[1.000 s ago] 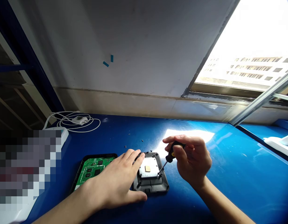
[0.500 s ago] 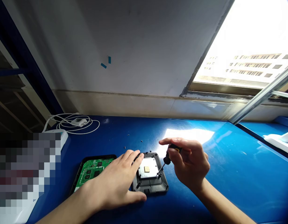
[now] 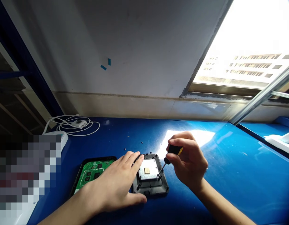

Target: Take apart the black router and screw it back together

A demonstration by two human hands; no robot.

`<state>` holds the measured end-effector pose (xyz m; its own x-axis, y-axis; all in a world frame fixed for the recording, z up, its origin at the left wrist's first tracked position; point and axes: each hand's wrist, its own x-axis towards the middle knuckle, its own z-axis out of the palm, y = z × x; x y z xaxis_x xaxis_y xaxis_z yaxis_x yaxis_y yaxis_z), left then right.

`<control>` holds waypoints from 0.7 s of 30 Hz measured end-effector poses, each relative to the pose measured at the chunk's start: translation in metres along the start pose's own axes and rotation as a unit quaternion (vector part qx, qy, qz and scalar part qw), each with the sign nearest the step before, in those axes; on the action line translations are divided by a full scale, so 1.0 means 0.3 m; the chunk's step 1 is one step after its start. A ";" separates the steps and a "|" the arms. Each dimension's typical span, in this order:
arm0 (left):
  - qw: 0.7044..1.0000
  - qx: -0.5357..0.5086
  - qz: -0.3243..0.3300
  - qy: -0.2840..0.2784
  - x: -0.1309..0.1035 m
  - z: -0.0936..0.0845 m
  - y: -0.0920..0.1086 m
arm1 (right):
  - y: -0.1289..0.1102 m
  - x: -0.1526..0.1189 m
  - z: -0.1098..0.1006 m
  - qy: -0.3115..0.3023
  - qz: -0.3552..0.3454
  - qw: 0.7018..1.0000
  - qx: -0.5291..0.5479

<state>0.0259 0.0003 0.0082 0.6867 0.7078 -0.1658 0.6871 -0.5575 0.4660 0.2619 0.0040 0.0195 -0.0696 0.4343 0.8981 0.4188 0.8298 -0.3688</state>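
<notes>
My right hand [image 3: 187,159] grips a short screwdriver [image 3: 174,150] with a black and yellow handle. Its thin shaft slants down to the lower right corner of a silver metal plate [image 3: 152,165], which bears a small tan pad [image 3: 147,170]. The plate lies in a black plastic housing half [image 3: 156,189] on the blue table. With fingers stretched out, my left hand [image 3: 122,176] rests over the left side of that housing, thumb near its lower edge. Partly under my left forearm is another black shell holding a green circuit board [image 3: 89,173].
Several tiny screws, one of them a small screw [image 3: 125,149], lie behind the housing. A white adapter [image 3: 79,123] with a coiled white cable [image 3: 94,132] sits at the back left. A pixelated patch covers the left side. A metal bar [image 3: 256,97] slants up at the right.
My right hand's raised index finger has curled down around the screwdriver handle, and more of the handle shows. The left hand and the housing have stayed in place.
</notes>
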 end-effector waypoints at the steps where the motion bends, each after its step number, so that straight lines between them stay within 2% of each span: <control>1: 1.000 -0.001 -0.001 -0.001 0.000 -0.001 0.000 | -0.003 0.004 0.000 0.005 -0.006 1.000 -0.014; 5: 1.000 0.002 0.000 -0.007 0.001 -0.009 0.007 | -0.033 0.009 0.005 -0.005 -0.023 1.000 -0.017; 9: 1.000 0.011 -0.001 -0.010 0.000 -0.011 0.009 | -0.064 -0.006 0.013 -0.035 0.015 0.999 0.032; 14: 1.000 0.003 0.007 0.006 0.000 0.001 -0.002 | -0.054 -0.023 0.011 -0.017 0.054 0.995 0.078; 21: 1.000 0.001 -0.002 -0.006 -0.002 -0.006 0.006 | -0.018 -0.011 -0.003 -0.004 0.001 1.000 -0.020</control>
<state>0.0264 -0.0002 0.0106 0.6868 0.7047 -0.1780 0.6904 -0.5559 0.4630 0.2606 -0.0021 0.0187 -0.0754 0.4379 0.8958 0.4554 0.8143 -0.3598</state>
